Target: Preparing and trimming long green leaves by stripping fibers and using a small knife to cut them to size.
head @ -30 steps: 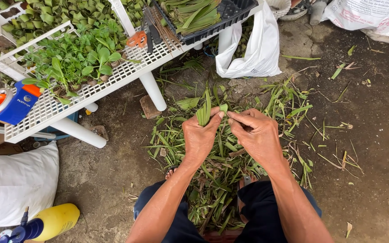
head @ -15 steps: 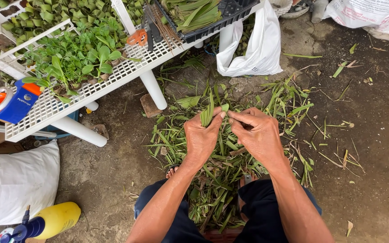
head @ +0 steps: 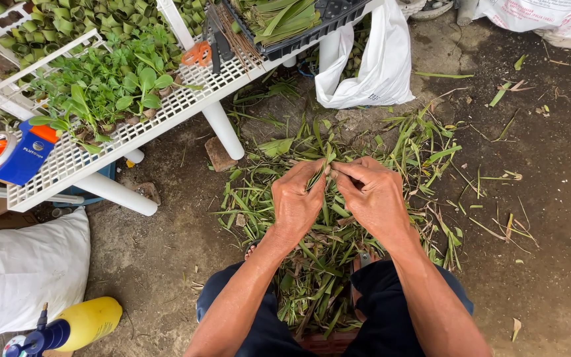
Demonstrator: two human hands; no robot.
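Your left hand (head: 299,201) and right hand (head: 375,195) meet at frame centre, fingertips touching. Both pinch one folded green leaf strip (head: 325,165): left fingers curled tight around its lower part, right thumb and forefinger closed narrow on its upper end. Only a small bit of the strip shows between the fingers, just above the left knuckles.

Directly under your hands: pile of leaf trimmings (head: 338,225) spread on the dirt ground (head: 536,198), running from centre down between your knees to the bottom edge. Loose scraps scatter off to the right.

Upper left: white lattice rack (head: 133,132) on white tube legs, holding leafy seedlings (head: 100,86) in small pots. Behind it, a tray of folded leaf cups (head: 67,20). Orange-handled scissors (head: 199,51) lie on the rack near top centre. Blue tape dispenser (head: 18,153) with a tape roll sits at the rack's left end.

Top centre: black crate (head: 325,26) with long green leaves inside. White plastic bag (head: 371,66) hangs just below it, well apart from your hands.

Lower left: white sack (head: 21,271) and a yellow spray bottle (head: 77,324) lying on the ground.
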